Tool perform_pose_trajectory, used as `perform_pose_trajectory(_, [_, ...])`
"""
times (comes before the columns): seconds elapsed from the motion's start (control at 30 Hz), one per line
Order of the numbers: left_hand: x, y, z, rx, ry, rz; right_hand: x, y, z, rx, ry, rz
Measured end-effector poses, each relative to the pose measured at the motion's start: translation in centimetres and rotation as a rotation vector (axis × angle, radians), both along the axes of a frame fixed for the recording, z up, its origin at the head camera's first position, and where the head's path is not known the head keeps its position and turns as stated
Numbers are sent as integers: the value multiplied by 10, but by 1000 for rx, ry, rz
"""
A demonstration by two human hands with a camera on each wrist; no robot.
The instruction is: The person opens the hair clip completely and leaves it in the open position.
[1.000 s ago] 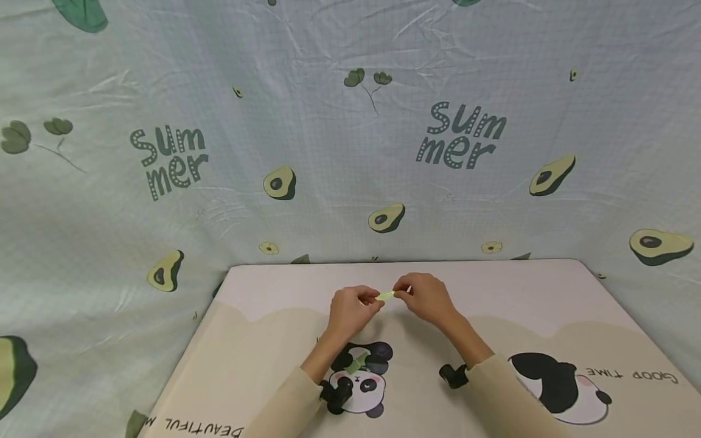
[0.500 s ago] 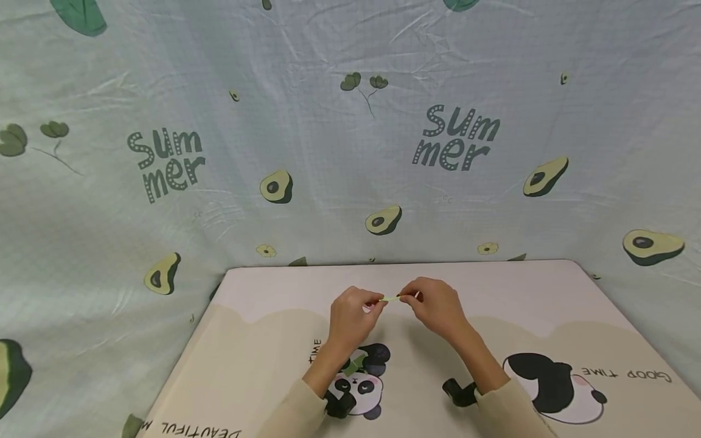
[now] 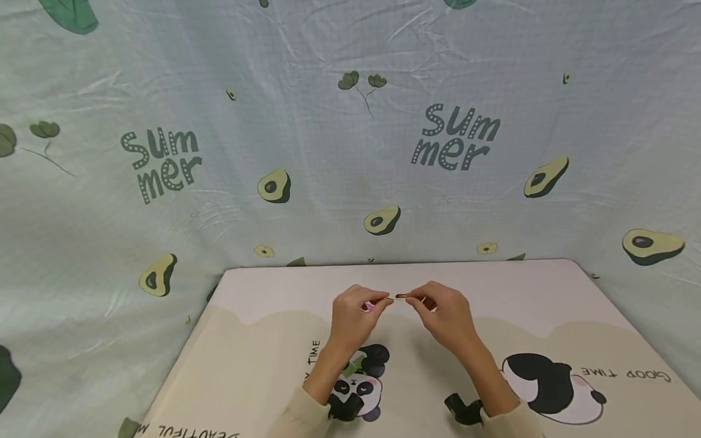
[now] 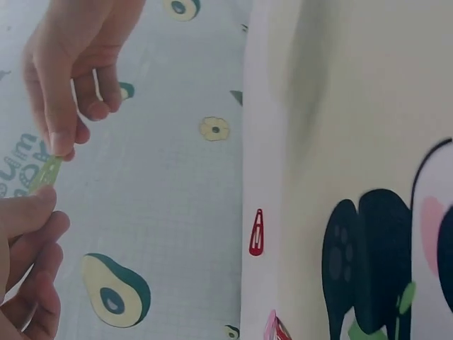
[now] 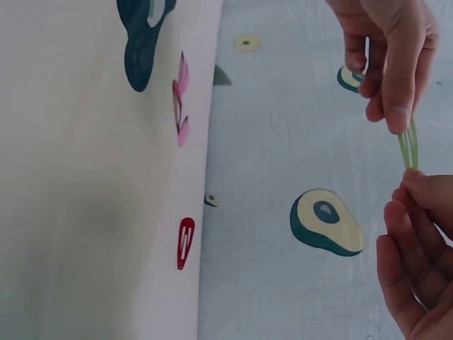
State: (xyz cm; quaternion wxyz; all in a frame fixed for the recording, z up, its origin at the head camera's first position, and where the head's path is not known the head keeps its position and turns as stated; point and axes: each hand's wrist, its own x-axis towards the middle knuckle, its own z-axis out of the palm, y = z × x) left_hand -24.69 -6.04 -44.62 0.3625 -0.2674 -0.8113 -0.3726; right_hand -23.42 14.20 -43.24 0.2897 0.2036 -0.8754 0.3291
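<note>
A light green snap hair clip point(image 4: 47, 172) is held in the air between both hands, one end in each. My left hand point(image 3: 352, 316) pinches one end between thumb and fingertips. The opposite end is pinched by my right hand point(image 3: 445, 313) in the same way. In the right wrist view the green hair clip point(image 5: 408, 147) appears as narrow parted strips between the two thumbs. Its ends are hidden under the fingertips.
A red snap hair clip point(image 5: 185, 243) lies near the table's far edge. Beside it are a pink hair clip point(image 5: 183, 74) and another red hair clip point(image 5: 177, 106), close together. A patterned cloth point(image 3: 328, 134) hangs behind the table point(image 3: 263, 365).
Both hands keep hold of the green hair clip, which has turned from face-on to nearly edge-on in the head view. My right hand has shifted slightly right and nearer; a red hair clip now shows between the hands.
</note>
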Motion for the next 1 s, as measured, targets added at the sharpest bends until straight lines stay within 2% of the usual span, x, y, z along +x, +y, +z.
perform_pose_trajectory(0.17, [2, 1, 2, 46, -42, -41, 1, 2, -7, -39, 113, 34])
perform_pose_trajectory(0.27, [3, 2, 2, 53, -56, -45, 2, 2, -11, -48, 142, 43])
perform_pose_trajectory(0.5, [5, 2, -2, 73, -48, -51, 3, 2, -14, -60, 170, 69])
perform_pose_trajectory(0.8, [7, 0, -6, 86, -95, -88, 4, 1, -20, -92, 179, 97])
perform_pose_trajectory(1.0, [7, 0, -10, 83, -96, -108, 4, 5, -22, -108, 185, 116])
